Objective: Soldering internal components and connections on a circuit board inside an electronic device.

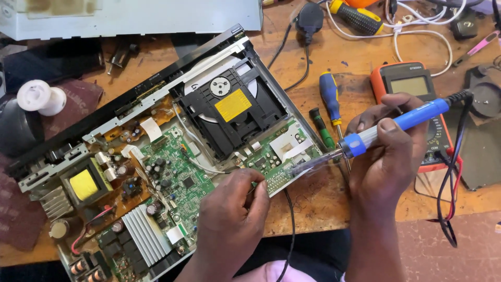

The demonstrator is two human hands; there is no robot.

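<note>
Head view: right hand [389, 156] grips soldering iron [386, 128] pen-style, tip at circuit board [180, 177]'s five-o'clock edge; left hand [235, 209] pinches there, steadying.

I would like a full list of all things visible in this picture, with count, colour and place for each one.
Opened disc player: one, green boards and black drive, left and centre of table.
Soldering iron: one, blue handle, in right hand, tip at the board's right edge.
Multimeter: one, orange, right, behind the right hand.
Screwdrivers: three; blue-yellow and green right of the player, yellow-black at top.
White cables: several, top right.
White spool: one, far left.
Grey cover: one, top left.
Wooden table: one, brown.
Left hand: fingers pinch something thin at the board, too small to tell.
Right hand: grips the iron.
</note>
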